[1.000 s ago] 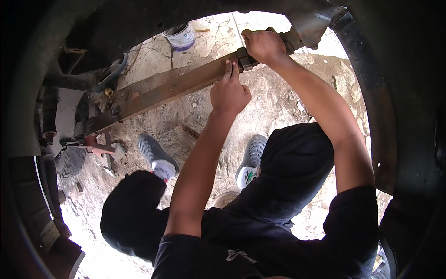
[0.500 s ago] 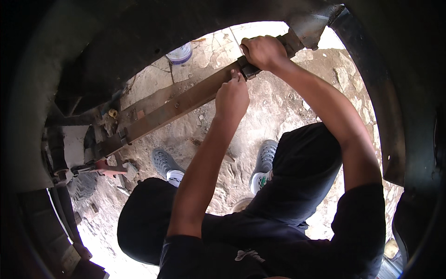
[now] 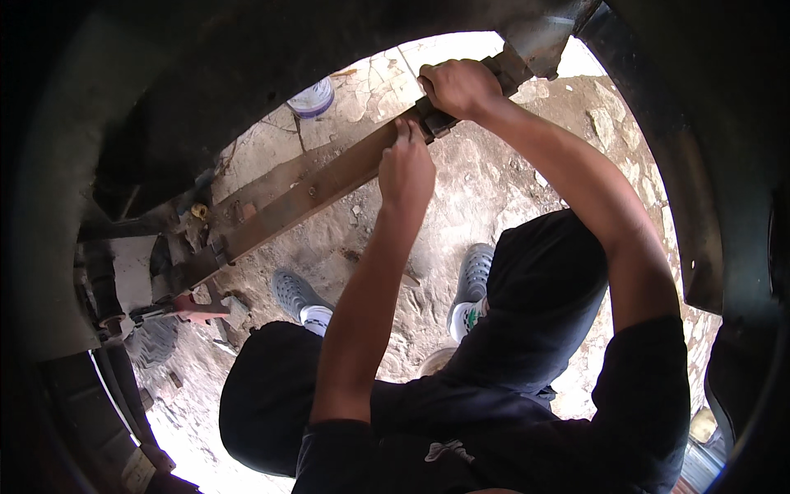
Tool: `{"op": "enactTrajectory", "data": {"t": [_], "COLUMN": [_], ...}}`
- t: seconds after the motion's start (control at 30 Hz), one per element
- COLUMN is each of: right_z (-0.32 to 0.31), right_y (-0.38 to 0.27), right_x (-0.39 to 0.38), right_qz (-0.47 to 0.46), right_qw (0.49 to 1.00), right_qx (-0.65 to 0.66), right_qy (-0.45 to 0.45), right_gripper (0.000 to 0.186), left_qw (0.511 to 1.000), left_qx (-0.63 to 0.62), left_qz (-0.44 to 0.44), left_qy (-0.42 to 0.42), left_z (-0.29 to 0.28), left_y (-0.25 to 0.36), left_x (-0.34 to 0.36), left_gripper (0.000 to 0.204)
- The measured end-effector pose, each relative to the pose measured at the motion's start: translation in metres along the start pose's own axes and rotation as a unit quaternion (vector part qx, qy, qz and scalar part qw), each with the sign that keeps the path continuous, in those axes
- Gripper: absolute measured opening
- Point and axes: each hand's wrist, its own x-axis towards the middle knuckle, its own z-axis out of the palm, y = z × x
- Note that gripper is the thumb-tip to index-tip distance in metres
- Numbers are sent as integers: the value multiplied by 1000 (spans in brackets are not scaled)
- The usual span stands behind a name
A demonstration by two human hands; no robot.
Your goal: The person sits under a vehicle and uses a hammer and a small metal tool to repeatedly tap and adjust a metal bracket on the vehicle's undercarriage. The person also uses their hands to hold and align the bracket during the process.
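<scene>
A long rusty leaf spring (image 3: 304, 198) runs from lower left up to the upper right under a vehicle's wheel arch. My right hand (image 3: 457, 86) is closed around its upper end, where a dark clamp (image 3: 436, 122) wraps the leaves near the frame bracket (image 3: 535, 53). My left hand (image 3: 405, 169) rests on the spring just below that clamp, fingers pressed against the metal; whether it holds anything small is hidden. Both forearms reach up from my dark shirt at the bottom.
Dark bodywork of the wheel arch (image 3: 683, 214) rings the view. Below lies cracked stony ground (image 3: 494, 189), my grey shoes (image 3: 476, 272), a white bucket (image 3: 311, 99), a red tool (image 3: 193, 309) and a tyre (image 3: 152, 342) at the lower left.
The view has shifted, so the spring and both hands sit higher and further right in the picture. My left hand has slid up the spring closer to the clamp. My right hand keeps its grip.
</scene>
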Motion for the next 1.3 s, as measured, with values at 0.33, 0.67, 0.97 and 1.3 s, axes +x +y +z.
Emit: {"op": "enactTrajectory", "data": {"t": [0.33,0.67,0.97,1.3], "right_z": [1,7,-3,-1], "right_y": [1,5,0,1], "right_x": [-1,0,-1,0], "right_qz": [24,14,30,12], "right_qw": [999,999,999,999], "right_qx": [20,35,19,21], "right_qy": [-38,16,-32,-33], "right_gripper": [30,21,26,28], "left_qw": [996,994,994,996], "left_qx": [39,50,58,45], "left_qz": [12,34,37,-3], "left_qy": [-84,-93,-86,-81], "left_z": [-11,-1,-3,-11], "left_y": [0,-5,8,19], "left_x": [1,0,-1,-3], "left_gripper": [33,36,31,36]}}
